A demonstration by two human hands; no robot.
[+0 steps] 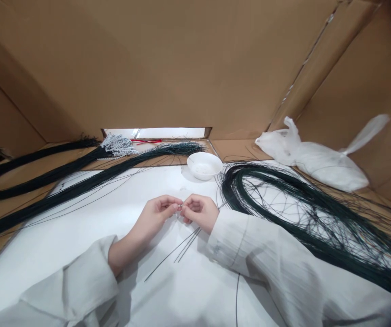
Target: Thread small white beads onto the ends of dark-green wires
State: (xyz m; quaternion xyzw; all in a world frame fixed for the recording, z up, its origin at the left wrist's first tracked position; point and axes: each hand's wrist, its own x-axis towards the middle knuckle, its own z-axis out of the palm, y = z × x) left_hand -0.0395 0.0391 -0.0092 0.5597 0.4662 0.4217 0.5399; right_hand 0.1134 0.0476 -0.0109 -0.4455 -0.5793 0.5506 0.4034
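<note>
My left hand [160, 213] and my right hand [198, 210] meet fingertip to fingertip over the white work surface [120, 218]. Both are closed in a pinch. Something very small and pale or reddish shows between the fingertips, too tiny to name. A few dark cord ends [183, 251] stick out below my right hand and lie toward me. Just beyond the hands stands a white bowl [204, 165]; what is in it is hard to make out.
Dark cord bundles [90, 181] stretch along the left, one with white beaded-looking ends [118, 146]. A large looped cord bundle [270, 177] lies right. White plastic bags [328, 161] rest at the back right. A red item [148, 141] lies near the slot in the cardboard wall [168, 68].
</note>
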